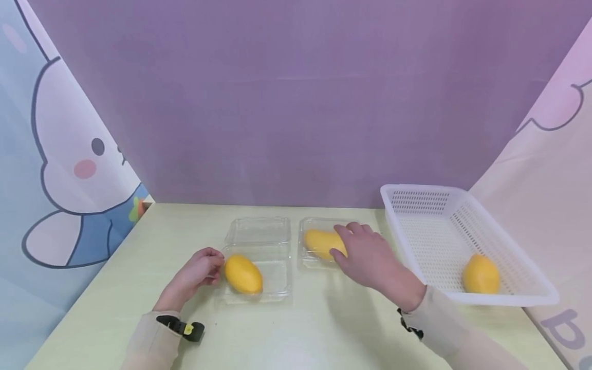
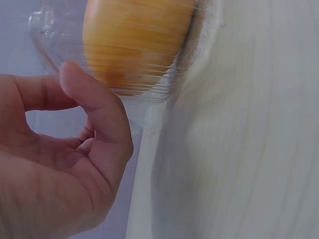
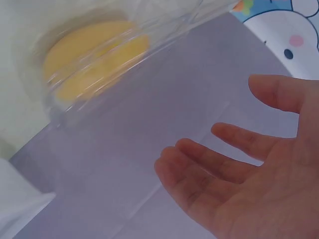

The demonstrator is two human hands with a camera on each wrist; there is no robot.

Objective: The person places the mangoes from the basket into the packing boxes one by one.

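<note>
A yellow mango (image 1: 243, 274) lies in the front half of an unfolded clear plastic clamshell box (image 1: 277, 280); its lid (image 1: 259, 230) lies back behind it. My left hand (image 1: 196, 275), fingers loosely curled, is at the box's left edge beside the mango. Whether the fingertips touch the plastic is unclear. To the right, a second clear box (image 1: 302, 262) holds another mango (image 1: 321, 243). Above that box's right side hovers my right hand (image 1: 370, 257), fingers spread and relaxed. In the right wrist view the hand (image 3: 234, 174) has nothing between its fingers and stands apart from the box.
At the right a white perforated plastic basket (image 1: 423, 241) stands on the pale table (image 1: 287, 339), with one yellow mango (image 1: 481, 275) in its near corner. A purple panel (image 1: 296, 103) rises behind the table. Printed cloths (image 1: 69, 133) hang at both sides.
</note>
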